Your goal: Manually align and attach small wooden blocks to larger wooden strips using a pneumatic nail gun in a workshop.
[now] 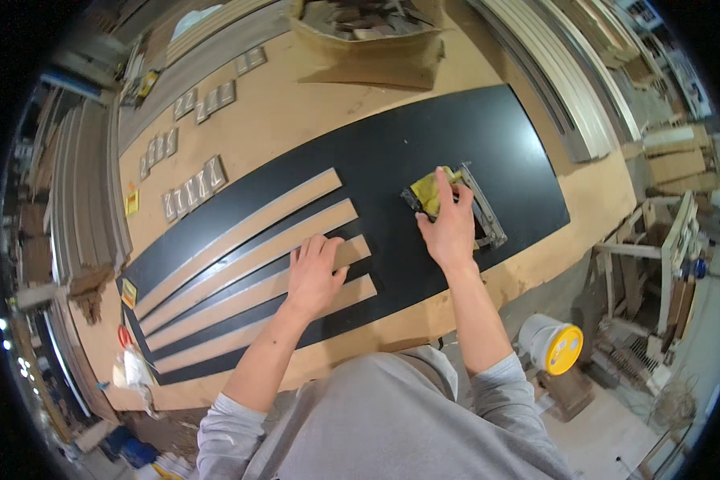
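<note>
The left hand (316,276) rested over the third strip from the far side, fingers bent and thumb apart, perhaps to steady it; whether it pinched the wood, I could not tell. The right hand (450,232) was closed round one yellow-and-black stapler-like tool (426,194) on the dark panel (464,128), index finger stretched along it — likely to keep it in check beside its metal rail (486,208). Four tan strips (320,222) lay side by side on the panel's left part, the gaps probably there to keep them separate. I counted one panel, two yellow tags (132,202), one scrap-filled box (368,60) and one yellow-lidded bucket (546,342) — the small bundled pieces (214,100) were too tiny to count surely.
</note>
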{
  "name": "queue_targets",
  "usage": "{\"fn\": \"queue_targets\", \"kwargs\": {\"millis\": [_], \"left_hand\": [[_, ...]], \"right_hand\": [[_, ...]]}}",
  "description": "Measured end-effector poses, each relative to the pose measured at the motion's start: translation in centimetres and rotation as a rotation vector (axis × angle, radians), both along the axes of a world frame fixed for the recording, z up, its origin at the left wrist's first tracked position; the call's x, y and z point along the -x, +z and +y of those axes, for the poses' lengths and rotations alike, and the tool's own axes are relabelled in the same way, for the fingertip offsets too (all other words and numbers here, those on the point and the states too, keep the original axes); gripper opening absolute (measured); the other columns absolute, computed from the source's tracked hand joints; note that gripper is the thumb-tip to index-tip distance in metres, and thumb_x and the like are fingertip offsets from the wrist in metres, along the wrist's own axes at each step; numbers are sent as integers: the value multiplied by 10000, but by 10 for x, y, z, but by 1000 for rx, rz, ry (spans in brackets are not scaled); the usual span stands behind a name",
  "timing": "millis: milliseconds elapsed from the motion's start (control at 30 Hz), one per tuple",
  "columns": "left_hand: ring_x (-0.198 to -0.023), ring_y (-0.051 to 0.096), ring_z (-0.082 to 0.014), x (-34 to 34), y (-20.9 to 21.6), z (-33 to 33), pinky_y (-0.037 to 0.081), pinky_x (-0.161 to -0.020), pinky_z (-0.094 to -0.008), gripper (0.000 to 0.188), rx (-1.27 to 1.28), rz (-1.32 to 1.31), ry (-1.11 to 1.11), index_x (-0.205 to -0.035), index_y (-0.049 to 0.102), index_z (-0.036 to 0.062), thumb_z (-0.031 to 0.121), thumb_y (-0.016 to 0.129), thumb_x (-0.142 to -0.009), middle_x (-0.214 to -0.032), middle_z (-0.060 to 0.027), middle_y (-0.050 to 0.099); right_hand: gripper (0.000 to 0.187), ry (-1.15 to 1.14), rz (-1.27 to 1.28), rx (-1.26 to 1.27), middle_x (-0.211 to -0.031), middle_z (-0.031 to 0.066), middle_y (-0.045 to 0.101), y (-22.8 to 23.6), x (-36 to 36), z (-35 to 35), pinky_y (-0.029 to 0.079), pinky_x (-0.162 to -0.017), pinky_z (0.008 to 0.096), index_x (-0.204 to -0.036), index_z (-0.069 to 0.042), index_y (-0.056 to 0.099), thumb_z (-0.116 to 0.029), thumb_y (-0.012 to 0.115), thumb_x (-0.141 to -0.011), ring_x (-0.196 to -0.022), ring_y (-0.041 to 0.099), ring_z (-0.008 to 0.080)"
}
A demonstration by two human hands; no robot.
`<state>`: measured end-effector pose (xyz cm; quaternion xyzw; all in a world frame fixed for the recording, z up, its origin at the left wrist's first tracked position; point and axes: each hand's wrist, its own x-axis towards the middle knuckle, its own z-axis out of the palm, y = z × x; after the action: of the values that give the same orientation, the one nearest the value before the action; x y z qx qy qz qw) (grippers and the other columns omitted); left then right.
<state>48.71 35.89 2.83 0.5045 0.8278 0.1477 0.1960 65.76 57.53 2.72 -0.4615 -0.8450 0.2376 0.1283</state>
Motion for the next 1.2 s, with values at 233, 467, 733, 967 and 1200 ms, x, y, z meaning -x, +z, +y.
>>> {"fn": "queue_targets", "kwargs": {"millis": [233, 467, 733, 967, 1200], "left_hand": [[-1319, 531, -325, 2, -5, -7, 412, -1094, -529, 515, -66, -29, 23, -1333, 614, 87, 162, 816, -865, -1283, -122, 577], [-1332, 530, -317, 0, -14, -10, 431, -1073, -514, 542, -32, 0, 16, -1362, 601, 98, 163, 800, -862, -1292, -123, 574], [-1330, 529, -282, -2, -14, -1, 420, -1074, -487, 501, 37, 38, 10, -1365, 607, 108, 240, 780, -914, -1292, -113, 578], [-1325, 527, -283, -1, -8, -1, 419, -1064, -484, 490, 87, 58, -24, -1368, 605, 110, 252, 760, -926, -1282, -113, 577], [-1329, 530, -259, -6, -17, -6, 435, -1042, -476, 377, 22, 136, -11, -1282, 620, 99, 227, 724, -942, -1300, -101, 598]], "right_hand": [[980, 211, -108, 147, -1455, 249, 551, 57, 0, 22, 593, -970, 445, -1685, -216, 330, 29, 735, -827, -1117, 717, 367], [715, 200, 151, 1150, -1067, 27, 727, 122, 14, -17, 515, -609, 265, -1597, -182, 518, -17, 725, -933, -662, 602, 96], [614, 331, -109, 908, -809, -24, 635, 116, 46, -46, 486, -592, 280, -1501, -181, 604, -149, 781, -913, -644, 560, 76], [660, 321, -178, 862, -843, -23, 639, 118, 55, -46, 451, -539, 251, -1541, -193, 564, -103, 775, -922, -587, 521, 65], [671, 314, -137, 893, -886, -10, 660, 128, 47, -53, 507, -573, 253, -1551, -200, 553, -121, 778, -923, -607, 560, 78]]}}
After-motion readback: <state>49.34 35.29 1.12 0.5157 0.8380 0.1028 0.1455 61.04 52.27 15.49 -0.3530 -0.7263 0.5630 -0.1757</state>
